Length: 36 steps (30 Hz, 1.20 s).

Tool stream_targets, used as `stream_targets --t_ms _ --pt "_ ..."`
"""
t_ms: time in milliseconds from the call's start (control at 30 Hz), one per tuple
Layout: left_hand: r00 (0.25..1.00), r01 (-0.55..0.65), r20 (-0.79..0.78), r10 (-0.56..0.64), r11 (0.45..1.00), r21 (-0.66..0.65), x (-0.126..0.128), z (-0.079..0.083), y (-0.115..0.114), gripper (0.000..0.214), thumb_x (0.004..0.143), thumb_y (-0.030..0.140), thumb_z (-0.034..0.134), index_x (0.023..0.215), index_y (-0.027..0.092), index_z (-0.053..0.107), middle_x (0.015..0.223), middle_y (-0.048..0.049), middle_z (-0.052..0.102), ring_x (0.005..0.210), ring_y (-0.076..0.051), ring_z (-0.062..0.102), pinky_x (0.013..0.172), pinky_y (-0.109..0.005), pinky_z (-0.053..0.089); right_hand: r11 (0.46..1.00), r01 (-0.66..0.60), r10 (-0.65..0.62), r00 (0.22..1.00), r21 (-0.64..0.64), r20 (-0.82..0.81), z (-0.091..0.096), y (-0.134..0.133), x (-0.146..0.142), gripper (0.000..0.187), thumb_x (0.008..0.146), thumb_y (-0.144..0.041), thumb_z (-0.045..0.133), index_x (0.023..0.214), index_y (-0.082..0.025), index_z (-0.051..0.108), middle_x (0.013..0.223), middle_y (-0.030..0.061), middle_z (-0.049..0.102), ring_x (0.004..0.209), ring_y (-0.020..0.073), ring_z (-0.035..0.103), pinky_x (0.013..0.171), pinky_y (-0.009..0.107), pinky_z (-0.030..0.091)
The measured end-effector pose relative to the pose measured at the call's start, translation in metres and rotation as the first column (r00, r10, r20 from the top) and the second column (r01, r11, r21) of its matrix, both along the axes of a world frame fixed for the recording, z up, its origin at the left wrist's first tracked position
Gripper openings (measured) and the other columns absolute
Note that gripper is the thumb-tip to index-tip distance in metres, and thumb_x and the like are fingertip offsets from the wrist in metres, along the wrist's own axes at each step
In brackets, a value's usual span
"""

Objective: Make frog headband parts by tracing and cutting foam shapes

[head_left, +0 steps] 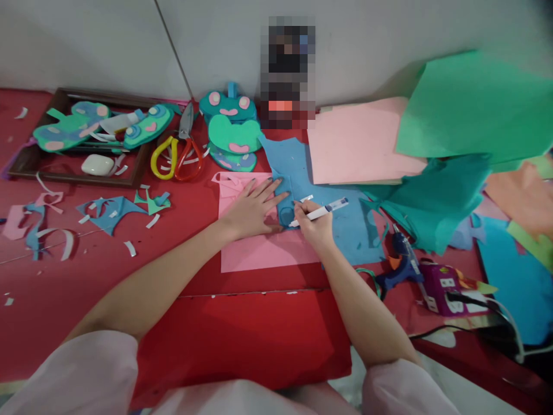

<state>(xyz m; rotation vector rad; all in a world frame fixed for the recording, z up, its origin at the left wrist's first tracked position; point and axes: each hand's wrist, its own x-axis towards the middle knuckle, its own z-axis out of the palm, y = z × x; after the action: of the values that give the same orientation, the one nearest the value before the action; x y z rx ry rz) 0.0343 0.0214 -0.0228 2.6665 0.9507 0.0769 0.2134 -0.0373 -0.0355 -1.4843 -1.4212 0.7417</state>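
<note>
Right hand (pixel 315 227): fingers pinched round a white pen (pixel 325 211), tip down by a round shape near the lower end of a darker blue strip (pixel 284 193); can't tell if the shape is drawn or a separate piece. Left hand (pixel 254 208): gripping nothing, palm down, fingers spread, pressing on a pink sheet (pixel 259 255), fingertips reaching the strip. The strip lies between the hands, where the pink sheet meets a larger blue sheet (pixel 352 225).

Beyond the hands: stacked green and teal frog-like cutouts (pixel 235 134), then scissors (pixel 185 135) with one yellow and one red handle, leaning on the edge of a brown frame (pixel 78 174). More decorated cutouts (pixel 147 125) and a white case (pixel 98 165) sit in the frame. Scraps (pixel 110 212) are scattered to the left on the red table (pixel 142 276).

Right side: pale pink sheets (pixel 358 141), green sheet (pixel 470 109) overlapping them, crumpled teal material (pixel 436 199), blue glue gun (pixel 404 262) beside a purple power box (pixel 438 282) with a black plug (pixel 460 298) in it.
</note>
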Motion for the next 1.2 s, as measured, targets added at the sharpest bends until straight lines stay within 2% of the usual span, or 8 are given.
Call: stream_targets --t_ms 167,333,500,700,1000,1200 --pt "1.0 0.013 0.015 -0.013 1.0 0.02 -0.0006 -0.0008 0.0001 0.079 0.081 0.061 0.052 0.147 0.022 0.03 0.16 -0.0102 0.013 0.147 -0.028 0.013 0.118 -0.05 0.006 0.999 0.016 -0.018 0.997 0.03 0.078 0.0003 0.0007 0.0005 0.037 0.08 -0.025 0.05 0.05 -0.022 0.029 0.046 -0.0069 0.028 0.045 0.0079 0.029 0.058 0.027 0.047" --pt "1.0 0.008 0.0 -0.008 1.0 0.004 -0.0002 0.0004 -0.0001 0.078 0.082 0.061 0.051 0.147 0.023 0.03 0.16 -0.0099 0.013 0.147 -0.027 0.012 0.118 -0.049 0.005 0.997 0.064 -0.067 0.992 0.031 0.106 -0.0015 0.001 0.0038 0.036 0.08 -0.024 0.05 0.05 -0.022 0.029 0.045 -0.0068 0.028 0.044 0.0077 0.029 0.058 0.025 0.047" --pt "1.0 0.003 0.003 -0.003 1.0 -0.004 -0.0001 0.001 -0.0003 0.078 0.082 0.061 0.05 0.148 0.023 0.029 0.16 -0.0093 0.013 0.147 -0.027 0.012 0.118 -0.049 0.004 0.996 0.081 -0.083 0.992 0.028 0.097 -0.0022 0.0028 0.0063 0.034 0.08 -0.025 0.05 0.051 -0.022 0.032 0.047 -0.0054 0.033 0.046 0.0091 0.037 0.059 0.025 0.048" --pt "1.0 0.008 0.002 -0.008 1.0 0.001 -0.0005 -0.0009 0.0 0.08 0.081 0.062 0.05 0.148 0.024 0.028 0.16 -0.009 0.012 0.147 -0.028 0.012 0.118 -0.049 0.004 0.993 0.103 -0.108 0.99 0.053 0.087 -0.0045 0.0037 0.007 0.035 0.083 -0.025 0.05 0.053 -0.022 0.032 0.049 -0.006 0.034 0.047 0.009 0.035 0.063 0.027 0.05" --pt "1.0 0.001 0.0 -0.001 1.0 0.006 0.0005 0.0001 -0.0002 0.08 0.081 0.063 0.05 0.148 0.024 0.028 0.16 -0.0091 0.013 0.147 -0.028 0.013 0.118 -0.05 0.005 0.989 0.144 -0.145 0.989 0.027 0.024 -0.0035 0.0057 0.0068 0.037 0.085 -0.033 0.051 0.055 -0.022 0.032 0.048 -0.0063 0.033 0.047 0.0093 0.037 0.058 0.025 0.047" --pt "1.0 -0.005 -0.007 0.005 1.0 -0.002 0.0009 -0.001 -0.0001 0.081 0.081 0.063 0.051 0.148 0.023 0.028 0.16 -0.0087 0.012 0.147 -0.027 0.013 0.118 -0.05 0.004 0.986 0.163 -0.164 0.986 0.018 0.011 0.0037 0.0064 0.0051 0.039 0.087 -0.037 0.051 0.055 -0.023 0.032 0.047 -0.0065 0.034 0.046 0.0095 0.041 0.053 0.024 0.044"
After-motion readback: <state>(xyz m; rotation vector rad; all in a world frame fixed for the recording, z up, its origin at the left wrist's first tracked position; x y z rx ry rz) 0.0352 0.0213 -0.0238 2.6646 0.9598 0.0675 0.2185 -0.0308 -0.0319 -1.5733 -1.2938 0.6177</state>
